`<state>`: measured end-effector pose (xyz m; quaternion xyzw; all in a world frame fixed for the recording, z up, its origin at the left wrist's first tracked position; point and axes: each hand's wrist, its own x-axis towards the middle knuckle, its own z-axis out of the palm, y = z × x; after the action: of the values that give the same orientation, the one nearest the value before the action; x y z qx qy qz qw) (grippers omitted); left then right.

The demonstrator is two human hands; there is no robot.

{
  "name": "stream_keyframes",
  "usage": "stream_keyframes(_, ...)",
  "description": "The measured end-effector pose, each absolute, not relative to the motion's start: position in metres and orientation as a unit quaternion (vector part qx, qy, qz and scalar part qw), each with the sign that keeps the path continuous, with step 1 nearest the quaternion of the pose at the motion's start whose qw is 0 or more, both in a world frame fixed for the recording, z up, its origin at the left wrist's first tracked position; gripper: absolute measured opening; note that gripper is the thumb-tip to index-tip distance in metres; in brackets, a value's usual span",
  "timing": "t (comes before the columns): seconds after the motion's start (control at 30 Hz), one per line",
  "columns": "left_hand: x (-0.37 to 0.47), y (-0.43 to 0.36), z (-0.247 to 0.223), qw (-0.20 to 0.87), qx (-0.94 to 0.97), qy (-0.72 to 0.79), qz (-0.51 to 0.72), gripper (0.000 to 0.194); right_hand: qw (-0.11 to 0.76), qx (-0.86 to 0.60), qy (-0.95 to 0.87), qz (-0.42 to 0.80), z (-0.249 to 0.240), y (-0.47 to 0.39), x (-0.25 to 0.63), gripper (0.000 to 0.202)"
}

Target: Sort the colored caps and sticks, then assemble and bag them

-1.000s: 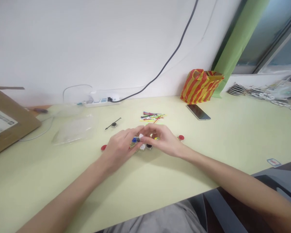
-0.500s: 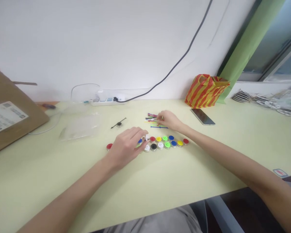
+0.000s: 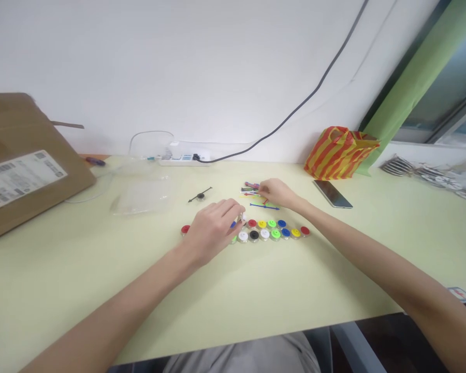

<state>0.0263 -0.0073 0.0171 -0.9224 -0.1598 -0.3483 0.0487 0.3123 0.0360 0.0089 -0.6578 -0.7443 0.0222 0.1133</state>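
Observation:
My left hand (image 3: 213, 230) has its thumb and fingers closed on a small white disc (image 3: 241, 217), held just above rows of round coloured discs with clear bases. A black disc (image 3: 253, 235), a green disc (image 3: 275, 234) and a red disc (image 3: 305, 230) are among those rows; my left hand hides some others. Farther back, the fingers of my right hand (image 3: 278, 192) are pinched together at a pile of thin coloured arrows (image 3: 250, 190); what they grip is hidden. One blue arrow (image 3: 264, 206) lies just in front of the pile. Off to the left, a black arrow (image 3: 200, 195) sits on a disc.
A cardboard box (image 3: 31, 160) stands at the left, near a clear plastic bag (image 3: 142, 196). Along the wall lies a power strip (image 3: 182, 158) with a black cable. Toward the right are a phone (image 3: 333, 194) and a red-and-yellow striped bag (image 3: 337, 154).
The view has shifted a little to the left, so things appear farther right. My left hand still pinches the white disc, and my right hand remains at the arrow pile.

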Motion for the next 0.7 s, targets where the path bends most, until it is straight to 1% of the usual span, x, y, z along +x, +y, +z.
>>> stream_keyframes(0.4,0.025,-0.003,0.015,0.051,-0.918,-0.171,-0.354,0.012,0.08,-0.643,-0.761,-0.013,0.011,0.037,0.303,0.016)
stream_keyframes(0.6,0.025,0.0,0.013,0.032,-0.915,-0.18,-0.359,0.01,0.084,-0.636,-0.767,-0.019,0.012,0.039,0.298,0.018)
stream_keyframes(0.7,0.025,0.0,0.013,0.029,-0.915,-0.183,-0.358,0.012,0.105,-0.629,-0.77,-0.024,0.011,0.04,0.295,0.018)
